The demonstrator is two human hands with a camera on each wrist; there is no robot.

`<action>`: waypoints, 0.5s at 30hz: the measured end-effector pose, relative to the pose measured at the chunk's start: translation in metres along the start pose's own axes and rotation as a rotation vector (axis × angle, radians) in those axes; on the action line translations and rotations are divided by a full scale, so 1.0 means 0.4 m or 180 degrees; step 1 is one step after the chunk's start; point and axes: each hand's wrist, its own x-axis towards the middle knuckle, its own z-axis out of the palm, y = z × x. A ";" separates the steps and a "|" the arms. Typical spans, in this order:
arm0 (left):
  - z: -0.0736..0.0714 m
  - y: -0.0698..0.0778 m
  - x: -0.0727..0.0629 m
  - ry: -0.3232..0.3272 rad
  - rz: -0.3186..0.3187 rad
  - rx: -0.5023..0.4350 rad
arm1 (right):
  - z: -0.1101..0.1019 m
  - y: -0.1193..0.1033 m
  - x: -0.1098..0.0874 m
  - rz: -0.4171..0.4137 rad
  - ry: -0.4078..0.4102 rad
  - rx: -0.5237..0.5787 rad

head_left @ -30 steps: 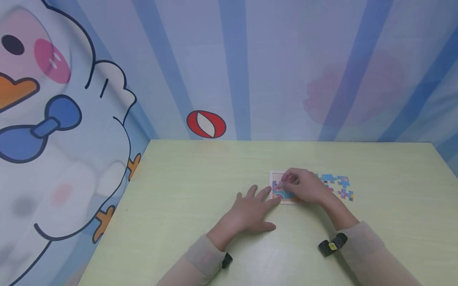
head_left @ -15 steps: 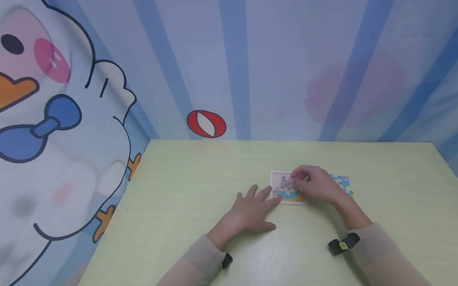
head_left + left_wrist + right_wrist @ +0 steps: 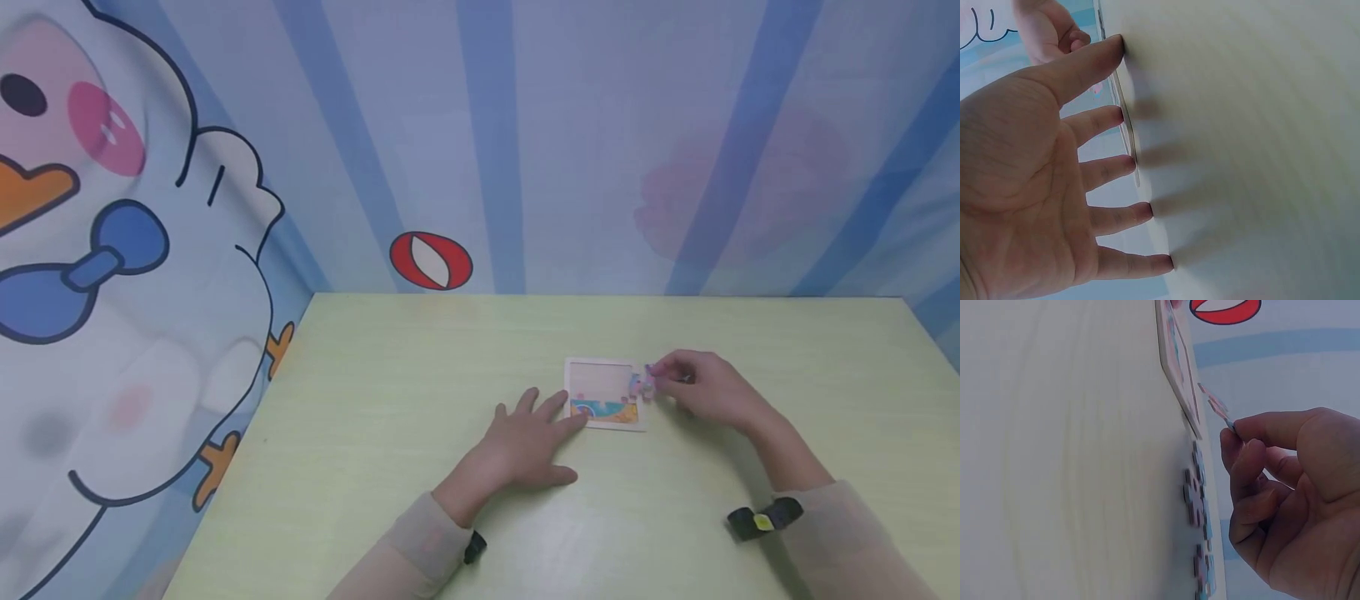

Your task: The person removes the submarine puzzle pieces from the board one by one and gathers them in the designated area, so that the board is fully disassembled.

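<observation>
My right hand (image 3: 708, 387) pinches a few joined pink and blue jigsaw pieces (image 3: 640, 385) between thumb and fingertips, over the right edge of the puzzle tray (image 3: 600, 362). In the right wrist view these pieces (image 3: 1215, 405) are tilted and raised above the table. The shallow tray has a pale rim; a blue and orange strip of pieces (image 3: 609, 410) fills its lower part, and its upper part is bare. My left hand (image 3: 525, 446) lies with fingers spread, fingertips down on the table and at the tray's lower left corner.
Several loose jigsaw pieces (image 3: 1197, 500) lie on the table just past the tray, seen in the right wrist view; my right hand hides them in the head view. A striped cartoon backdrop (image 3: 570, 150) rises behind the pale table (image 3: 420, 350).
My right hand has moved right, carrying the joined jigsaw pieces up from inside the tray to its right edge. That leaves the tray's upper part bare. My left hand has stayed still.
</observation>
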 end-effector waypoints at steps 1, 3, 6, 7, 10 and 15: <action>-0.001 0.000 0.000 0.0001 -0.0002 -0.0002 | -0.002 0.004 -0.003 0.0026 -0.0004 0.0000; -0.002 0.001 -0.001 0.0005 -0.0005 -0.0012 | -0.006 0.011 -0.008 0.0042 -0.0001 -0.0040; -0.004 0.003 -0.003 0.0008 -0.0011 -0.0038 | -0.011 0.019 -0.013 0.0064 0.0010 -0.0138; -0.004 0.003 -0.003 0.0008 -0.0012 -0.0039 | -0.012 0.022 -0.014 0.0065 0.0016 -0.0174; -0.005 0.004 -0.003 0.0009 -0.0014 -0.0035 | -0.014 0.030 -0.016 0.0076 0.0015 -0.0248; -0.002 0.002 0.000 0.0014 -0.0013 -0.0016 | -0.017 0.039 -0.018 0.0075 0.0001 -0.0285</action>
